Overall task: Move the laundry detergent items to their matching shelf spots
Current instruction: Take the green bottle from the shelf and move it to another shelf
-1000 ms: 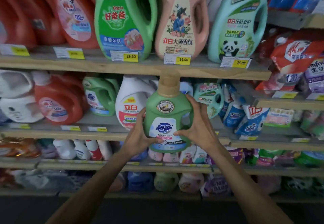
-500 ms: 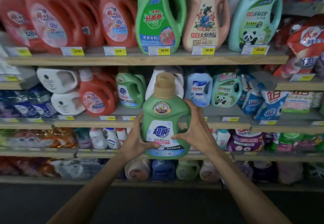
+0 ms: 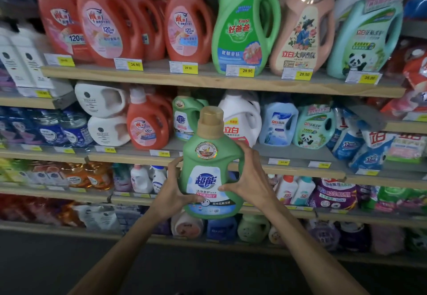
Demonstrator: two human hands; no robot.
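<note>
I hold a green detergent bottle [image 3: 211, 165] with a tan cap upright in front of the shelves, label facing me. My left hand [image 3: 172, 190] grips its left side low down. My right hand [image 3: 248, 179] grips its right side by the handle. Directly behind it, on the second shelf [image 3: 300, 167], stands a matching green bottle [image 3: 184, 119] with the same blue logo, between an orange jug [image 3: 147, 123] and a white jug [image 3: 240, 119].
The top shelf [image 3: 208, 82] carries orange jugs, a tall green jug [image 3: 245, 24], a peach bottle [image 3: 302, 26] and a teal panda jug [image 3: 367, 33]. Blue and teal bottles and refill pouches fill the second shelf's right side. Lower shelves hold small bottles and bags. Dark floor lies below.
The view has shifted left and pulled back from the shelves, showing more orange jugs. The green bottle stays gripped in both hands and now sits lower against the second shelf's edge.
</note>
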